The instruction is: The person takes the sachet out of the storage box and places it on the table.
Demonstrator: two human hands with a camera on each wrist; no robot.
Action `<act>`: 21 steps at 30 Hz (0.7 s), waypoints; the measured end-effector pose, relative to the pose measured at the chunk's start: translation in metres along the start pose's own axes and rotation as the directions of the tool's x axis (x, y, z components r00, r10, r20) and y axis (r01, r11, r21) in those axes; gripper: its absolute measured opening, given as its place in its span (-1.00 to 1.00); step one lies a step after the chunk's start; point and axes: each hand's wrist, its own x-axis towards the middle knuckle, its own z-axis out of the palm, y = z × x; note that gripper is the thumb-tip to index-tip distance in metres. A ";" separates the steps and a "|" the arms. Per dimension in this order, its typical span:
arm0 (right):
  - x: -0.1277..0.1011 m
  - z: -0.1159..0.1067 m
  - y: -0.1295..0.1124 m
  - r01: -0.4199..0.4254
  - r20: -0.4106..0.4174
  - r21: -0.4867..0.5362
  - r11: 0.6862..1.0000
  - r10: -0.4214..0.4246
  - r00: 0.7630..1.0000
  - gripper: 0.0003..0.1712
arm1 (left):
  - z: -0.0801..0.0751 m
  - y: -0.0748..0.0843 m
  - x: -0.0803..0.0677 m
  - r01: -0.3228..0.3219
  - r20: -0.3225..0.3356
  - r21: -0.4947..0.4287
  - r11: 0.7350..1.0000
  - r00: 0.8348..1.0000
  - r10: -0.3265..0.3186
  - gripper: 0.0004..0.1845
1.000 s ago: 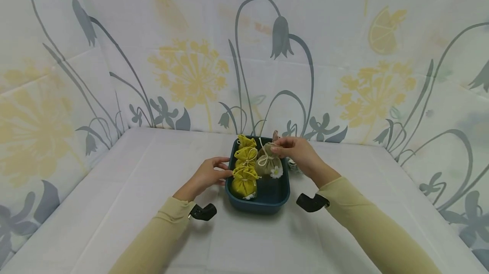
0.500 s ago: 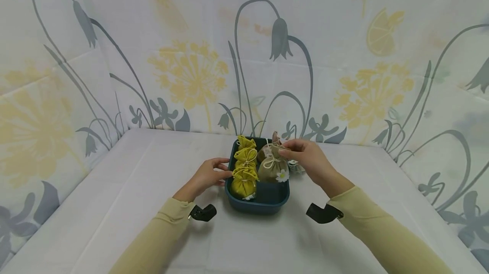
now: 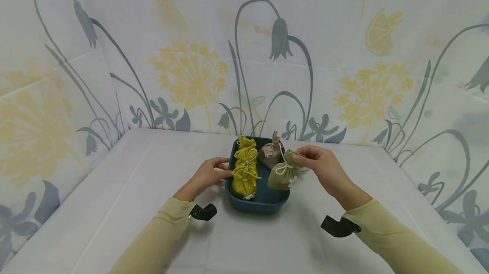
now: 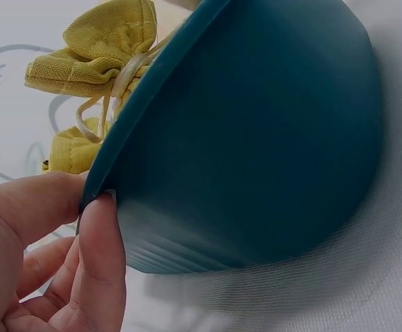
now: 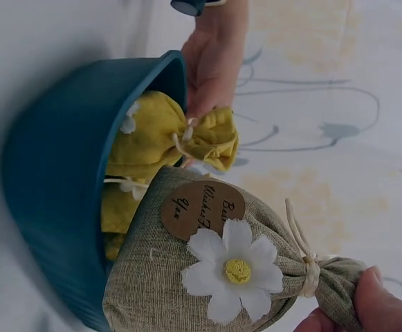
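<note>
A dark blue tub (image 3: 267, 204) (image 4: 256, 152) (image 5: 55, 200) stands on the white table. Several yellow drawstring pouches (image 3: 245, 168) (image 5: 159, 138) (image 4: 97, 48) fill its left side, and a brownish pouch (image 3: 270, 153) lies at its back. My right hand (image 3: 305, 157) pinches the tied neck of an olive pouch (image 3: 283, 174) (image 5: 214, 270) with a white daisy and a round tag, holding it over the tub's right rim. My left hand (image 3: 223, 173) (image 4: 90, 207) grips the tub's left rim between thumb and fingers.
Floral cloth covers the walls behind and at both sides (image 3: 191, 70). A small patterned thing (image 3: 303, 168) lies on the table just right of the tub, mostly hidden by the right hand. White table surface (image 3: 114, 206) spreads to the left and in front.
The right hand has lifted the olive pouch out of the tub's back and carried it right and toward me, over the right rim. The brownish pouch is now uncovered. The left hand stayed put.
</note>
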 end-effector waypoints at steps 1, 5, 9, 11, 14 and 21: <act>-0.001 -0.002 0.001 0.002 -0.003 -0.001 1.000 -0.002 1.000 -0.65 | 0.000 0.000 0.000 -0.003 0.001 0.003 1.000 1.000 0.003 -0.44; -0.006 -0.008 0.005 0.010 -0.009 0.011 1.000 -0.010 1.000 -0.67 | 0.001 0.001 0.000 0.000 -0.002 0.002 1.000 1.000 0.000 -0.44; -0.008 -0.013 0.009 0.007 -0.020 0.023 1.000 -0.007 1.000 -0.72 | 0.001 0.000 0.000 0.002 -0.002 0.000 1.000 1.000 -0.002 -0.44; -0.009 -0.016 0.011 -0.004 -0.027 0.024 1.000 0.005 1.000 -0.72 | 0.001 -0.001 0.000 0.004 -0.001 -0.003 1.000 1.000 -0.004 -0.44; -0.013 -0.021 0.012 -0.021 -0.041 0.024 0.999 0.022 0.999 -0.71 | 0.001 -0.001 0.000 0.007 -0.001 -0.006 1.000 1.000 -0.007 -0.44; -0.019 -0.034 0.018 -0.015 -0.061 0.031 0.999 0.017 0.998 -0.81 | 0.000 -0.001 0.001 0.003 -0.003 -0.010 1.000 1.000 -0.003 -0.43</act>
